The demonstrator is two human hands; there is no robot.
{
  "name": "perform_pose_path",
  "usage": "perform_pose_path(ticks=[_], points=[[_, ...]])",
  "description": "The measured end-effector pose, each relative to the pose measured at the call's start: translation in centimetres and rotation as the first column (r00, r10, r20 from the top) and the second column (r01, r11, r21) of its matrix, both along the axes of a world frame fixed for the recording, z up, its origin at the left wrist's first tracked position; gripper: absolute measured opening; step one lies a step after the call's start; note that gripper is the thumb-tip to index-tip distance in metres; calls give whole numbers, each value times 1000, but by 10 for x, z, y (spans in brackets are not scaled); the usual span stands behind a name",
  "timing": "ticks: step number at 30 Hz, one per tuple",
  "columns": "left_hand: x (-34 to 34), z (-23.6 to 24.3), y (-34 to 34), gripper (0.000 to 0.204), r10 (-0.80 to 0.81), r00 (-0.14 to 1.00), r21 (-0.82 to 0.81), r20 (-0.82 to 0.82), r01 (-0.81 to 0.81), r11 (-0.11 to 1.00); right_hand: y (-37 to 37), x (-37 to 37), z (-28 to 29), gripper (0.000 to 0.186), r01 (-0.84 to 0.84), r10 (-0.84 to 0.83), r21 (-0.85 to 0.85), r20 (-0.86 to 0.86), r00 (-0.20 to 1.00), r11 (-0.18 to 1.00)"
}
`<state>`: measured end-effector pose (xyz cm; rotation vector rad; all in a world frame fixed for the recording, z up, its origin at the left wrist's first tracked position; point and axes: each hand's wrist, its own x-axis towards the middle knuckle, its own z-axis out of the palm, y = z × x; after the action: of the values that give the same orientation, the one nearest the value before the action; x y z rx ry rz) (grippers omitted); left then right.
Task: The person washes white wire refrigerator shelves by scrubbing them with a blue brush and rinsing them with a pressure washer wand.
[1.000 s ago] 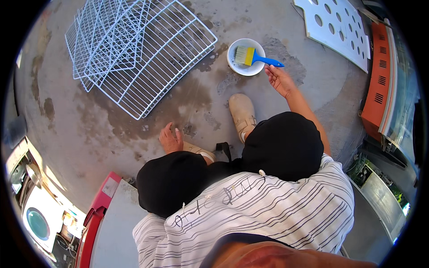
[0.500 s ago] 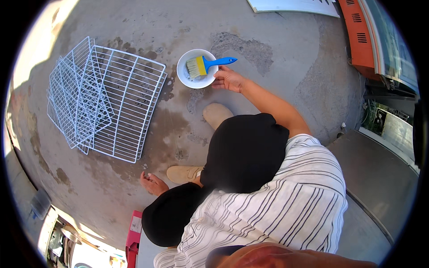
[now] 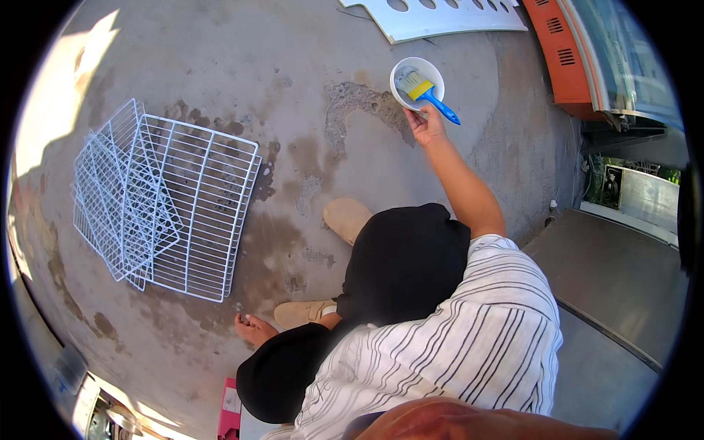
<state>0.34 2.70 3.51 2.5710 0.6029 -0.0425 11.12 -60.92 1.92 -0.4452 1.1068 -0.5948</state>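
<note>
My right hand (image 3: 427, 126) grips the near rim of a white bowl (image 3: 434, 72), held out ahead to the right. A flat paintbrush lies in the bowl, its pale bristles and yellow band inside. The blue brush handle (image 3: 444, 110) sticks out over the rim beside my fingers. My left hand (image 3: 256, 331) hangs low beside my knee, fingers loosely apart and nothing seen in them. Ahead of it on the ground lies a stack of white wire racks (image 3: 196, 213), smaller ones overlapping a larger one.
Wet patches mark the concrete floor (image 3: 268, 246) around the racks. A white panel with round holes (image 3: 440, 20) lies at the far edge. An orange vented unit (image 3: 555, 51) stands far right, with a metal surface (image 3: 616, 279) nearer. A pink object (image 3: 229, 411) sits by my left knee.
My right hand has carried the bowl and brush away from the racks, farther out and to the right. The left hand stays low beside the knee. The view has shifted slightly.
</note>
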Motion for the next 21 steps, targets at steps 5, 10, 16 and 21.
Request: perform_pose_path(ticks=[5,10,16,21], points=[[-2,-16,9,32,-117,991,148,69,106,983,-89,-24,-38,41,218,-229,-159,-56,972,963],[3,1,5,29,58,998,139,30,-62,988,-138,-41,-68,38,156,-183,-188,-137,974,970],[-7,13,9,31,220,975,161,6,-218,963,-82,-44,-67,49,-9,-34,-135,-310,950,991],[-62,44,-2,31,458,889,241,15,-448,861,163,69,-1,45,-775,706,-31,-391,590,631]])
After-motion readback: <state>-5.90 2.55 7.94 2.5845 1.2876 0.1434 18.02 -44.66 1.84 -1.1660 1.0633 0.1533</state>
